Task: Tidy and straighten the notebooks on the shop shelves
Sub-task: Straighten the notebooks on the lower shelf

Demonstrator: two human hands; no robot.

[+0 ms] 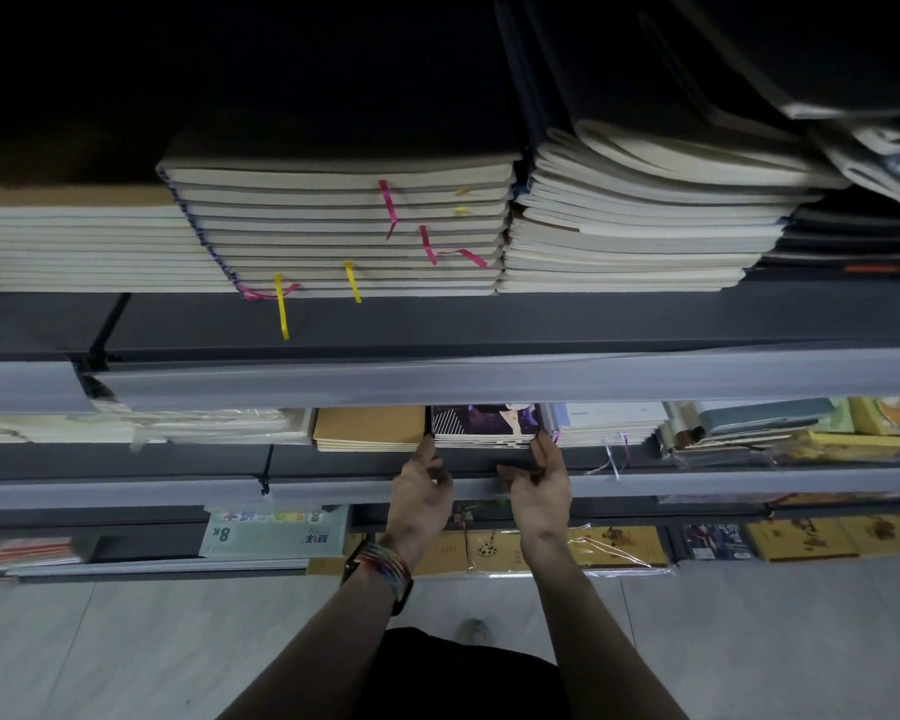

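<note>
The only legible mark is "8K", in green and seen upside down, on the pale green plastic-wrapped paper pad (274, 532) at the lower left of the frame. The coloured characters along the pad's upper edge are too blurred to read.

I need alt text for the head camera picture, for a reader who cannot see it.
The left hand and the right hand touch the two sides of a small stack of purple notebooks on the middle shelf. A tan stack lies left of it; tall cream stacks fill the shelf above.
</note>
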